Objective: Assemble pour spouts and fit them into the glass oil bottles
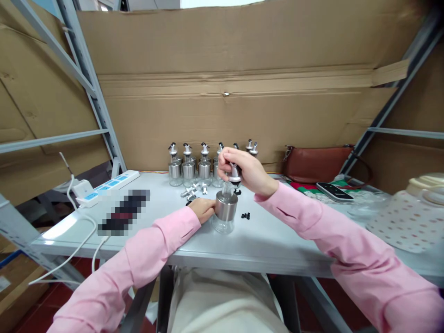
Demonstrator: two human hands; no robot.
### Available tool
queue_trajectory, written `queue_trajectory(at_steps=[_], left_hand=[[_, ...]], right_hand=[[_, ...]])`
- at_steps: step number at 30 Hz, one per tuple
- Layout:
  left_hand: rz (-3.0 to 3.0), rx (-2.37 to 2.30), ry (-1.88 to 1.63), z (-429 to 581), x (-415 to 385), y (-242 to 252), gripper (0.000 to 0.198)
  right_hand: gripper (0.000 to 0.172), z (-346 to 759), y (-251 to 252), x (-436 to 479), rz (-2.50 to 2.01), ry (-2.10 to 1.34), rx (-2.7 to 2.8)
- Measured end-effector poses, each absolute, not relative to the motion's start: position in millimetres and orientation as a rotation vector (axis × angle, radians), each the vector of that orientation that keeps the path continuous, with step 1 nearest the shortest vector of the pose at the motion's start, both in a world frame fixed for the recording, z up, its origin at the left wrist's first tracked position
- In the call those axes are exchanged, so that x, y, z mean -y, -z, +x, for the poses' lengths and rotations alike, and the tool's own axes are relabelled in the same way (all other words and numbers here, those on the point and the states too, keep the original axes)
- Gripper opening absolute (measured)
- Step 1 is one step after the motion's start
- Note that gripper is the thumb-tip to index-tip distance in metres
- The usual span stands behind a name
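Observation:
A glass oil bottle [226, 207] with a brushed-metal sleeve stands upright near the table's front edge. My left hand [202, 210] grips it from the left side, its fingertips partly hidden behind the bottle. My right hand [248, 169] is closed around a metal pour spout [235, 174] at the bottle's mouth. Whether the spout is seated in the neck, I cannot tell. Just behind lie several loose metal spouts [192, 190]. A few small black caps [246, 216] lie to the right of the bottle.
Several bottles fitted with spouts [189, 169] stand in rows at the back. A white power strip [111, 187] and a blurred-out dark object [125, 212] lie left. On the right are a brown bag [315, 163], a phone [335, 192] and a dotted container [407, 219].

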State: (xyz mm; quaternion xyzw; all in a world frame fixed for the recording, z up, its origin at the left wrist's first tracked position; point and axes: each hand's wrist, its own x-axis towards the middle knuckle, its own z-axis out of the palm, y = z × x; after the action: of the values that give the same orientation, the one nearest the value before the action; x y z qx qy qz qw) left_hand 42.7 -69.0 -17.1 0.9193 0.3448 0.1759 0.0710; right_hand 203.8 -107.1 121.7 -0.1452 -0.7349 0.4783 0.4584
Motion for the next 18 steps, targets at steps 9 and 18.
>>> queue_trajectory(at_steps=[9, 18], left_hand=[[2.771, -1.037, -0.559, 41, 71, 15, 0.022], [2.75, -1.003, -0.552, 42, 76, 7, 0.023]], right_hand=[[0.01, 192, -119, 93, -0.282, -0.974, 1.561], [0.007, 187, -101, 89, -0.292, -0.947, 1.573]])
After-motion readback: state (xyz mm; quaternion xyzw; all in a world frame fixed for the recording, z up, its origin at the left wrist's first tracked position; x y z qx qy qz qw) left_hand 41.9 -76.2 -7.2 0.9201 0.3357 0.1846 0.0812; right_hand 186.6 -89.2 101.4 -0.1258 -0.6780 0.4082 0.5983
